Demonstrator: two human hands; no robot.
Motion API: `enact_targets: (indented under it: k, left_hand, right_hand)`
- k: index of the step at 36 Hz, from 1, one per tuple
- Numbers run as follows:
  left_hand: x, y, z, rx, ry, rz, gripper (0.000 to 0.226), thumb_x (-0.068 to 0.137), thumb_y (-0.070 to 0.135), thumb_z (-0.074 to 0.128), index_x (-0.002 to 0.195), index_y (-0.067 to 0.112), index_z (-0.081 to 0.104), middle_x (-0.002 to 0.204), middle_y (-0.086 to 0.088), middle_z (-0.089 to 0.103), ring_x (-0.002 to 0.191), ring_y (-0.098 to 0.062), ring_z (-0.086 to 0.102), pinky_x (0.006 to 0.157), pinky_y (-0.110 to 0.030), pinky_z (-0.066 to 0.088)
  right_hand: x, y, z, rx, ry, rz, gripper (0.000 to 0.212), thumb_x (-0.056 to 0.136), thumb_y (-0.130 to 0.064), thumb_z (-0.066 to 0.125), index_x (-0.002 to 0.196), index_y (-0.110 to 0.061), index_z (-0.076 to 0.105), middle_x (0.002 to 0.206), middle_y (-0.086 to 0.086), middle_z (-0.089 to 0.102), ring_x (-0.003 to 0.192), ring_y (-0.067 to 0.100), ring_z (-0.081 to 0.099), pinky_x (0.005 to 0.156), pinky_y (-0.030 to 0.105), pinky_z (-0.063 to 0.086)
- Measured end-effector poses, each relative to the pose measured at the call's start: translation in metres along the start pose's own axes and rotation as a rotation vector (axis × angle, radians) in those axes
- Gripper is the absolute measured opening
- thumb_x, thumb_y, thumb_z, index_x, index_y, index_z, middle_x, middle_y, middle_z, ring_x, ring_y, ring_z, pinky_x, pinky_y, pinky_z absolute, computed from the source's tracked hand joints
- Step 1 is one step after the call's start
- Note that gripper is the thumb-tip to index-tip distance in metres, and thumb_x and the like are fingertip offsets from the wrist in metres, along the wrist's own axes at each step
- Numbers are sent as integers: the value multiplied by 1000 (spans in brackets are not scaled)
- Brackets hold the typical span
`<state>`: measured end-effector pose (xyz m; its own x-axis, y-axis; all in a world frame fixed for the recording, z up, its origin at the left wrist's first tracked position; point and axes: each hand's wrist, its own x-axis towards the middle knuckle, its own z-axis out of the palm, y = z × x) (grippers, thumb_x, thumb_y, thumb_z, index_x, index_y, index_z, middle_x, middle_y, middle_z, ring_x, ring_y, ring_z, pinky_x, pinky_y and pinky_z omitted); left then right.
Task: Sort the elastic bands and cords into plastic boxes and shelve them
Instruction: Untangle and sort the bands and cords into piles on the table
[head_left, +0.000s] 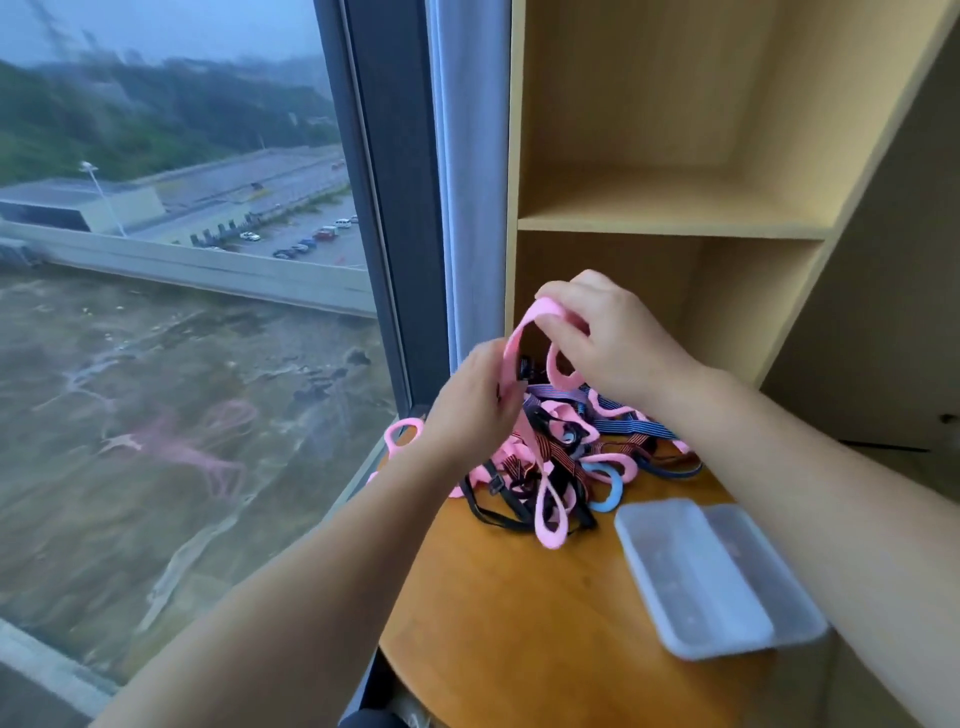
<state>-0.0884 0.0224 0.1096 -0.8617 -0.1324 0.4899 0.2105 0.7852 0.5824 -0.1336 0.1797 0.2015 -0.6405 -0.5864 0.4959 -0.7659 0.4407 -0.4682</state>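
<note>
Filling the left side is a rain-streaked window (182, 312). Just right of it, the left hand (475, 400) curls its fingers round the lower stretch of a pink elastic band (549, 306). The band rises from that fist in an arc to the right hand (618, 338), whose thumb and fingertips pinch its top; another pink loop hangs beneath those fingers. Both hands are raised over a tangled pile (561, 447) of pink, blue and striped bands and black cords on a round wooden table (519, 623). Right of the pile lie two clear plastic boxes (711, 571), overlapping. Behind stands a pale wooden shelf unit (670, 223).
</note>
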Motion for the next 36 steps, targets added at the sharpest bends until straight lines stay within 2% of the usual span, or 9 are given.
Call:
enact_targets:
  k: [5, 8, 14, 16, 19, 22, 27, 32, 36]
  left_hand:
    - [-8, 15, -4, -303, -93, -132, 30, 96, 15, 39, 117, 36, 46, 89, 10, 64, 76, -10, 63, 67, -30, 56]
    - [-20, 15, -8, -319, -67, -118, 21, 101, 22, 38, 102, 41, 48, 79, 8, 59, 62, -3, 51, 57, -19, 45]
    - [-43, 0, -24, -319, -38, -222, 19, 102, 27, 44, 99, 35, 61, 77, 5, 62, 63, 0, 52, 58, -14, 41]
    - [-49, -7, -32, -293, -68, -237, 20, 102, 24, 45, 101, 32, 64, 79, -7, 63, 62, -7, 49, 58, -19, 40]
    - [-57, -9, -38, -245, -125, -201, 22, 100, 19, 45, 101, 27, 66, 69, 11, 60, 58, -3, 47, 57, -18, 38]
    - [-64, -6, -41, -225, -173, -167, 22, 100, 19, 45, 100, 26, 66, 74, 12, 64, 63, -5, 53, 59, -19, 40]
    - [-76, -12, -41, -224, -124, -275, 15, 98, 25, 49, 111, 28, 54, 91, 9, 68, 80, -11, 63, 72, -31, 52]
    - [-93, -31, -47, -181, -144, -265, 18, 93, 24, 59, 101, 34, 47, 83, 11, 64, 67, -4, 57, 61, -20, 44]
    - [-117, -52, -52, 10, -281, -364, 19, 88, 17, 53, 96, 34, 52, 84, 4, 65, 71, -14, 62, 66, -37, 50]
  right_hand:
    - [-11, 5, -2, 17, 35, 0, 16, 94, -25, 61, 106, -14, 64, 80, -6, 55, 70, 9, 50, 63, 24, 41]
    - [-19, 8, 4, 14, -16, 29, 15, 93, -28, 63, 101, -16, 62, 77, -1, 58, 68, 16, 52, 63, 32, 44]
    - [-40, 12, 21, -92, -241, 82, 7, 95, -21, 56, 98, -17, 62, 83, 3, 63, 76, 25, 57, 70, 42, 49]
    - [-46, 12, 28, -107, -273, 116, 14, 96, -18, 54, 106, -18, 64, 86, 3, 65, 69, 20, 55, 68, 38, 48]
    - [-55, 6, 38, -46, -294, 110, 26, 91, -21, 61, 117, -23, 64, 72, -17, 63, 57, 3, 51, 59, 31, 44]
    - [-60, -7, 51, 36, -316, 36, 17, 88, -26, 67, 105, -26, 65, 62, -30, 55, 61, -8, 51, 53, 20, 33]
    - [-61, -22, 71, 88, -306, 35, 7, 87, -26, 68, 90, -20, 65, 71, -14, 61, 64, 0, 53, 59, 21, 41]
    - [-62, -21, 82, 3, -255, 49, 18, 90, -10, 57, 99, -17, 70, 73, -5, 60, 65, 14, 54, 59, 28, 39]
    - [-62, -15, 83, -88, -263, 44, 21, 91, -8, 52, 94, -15, 71, 75, 1, 61, 67, 18, 54, 59, 31, 42]
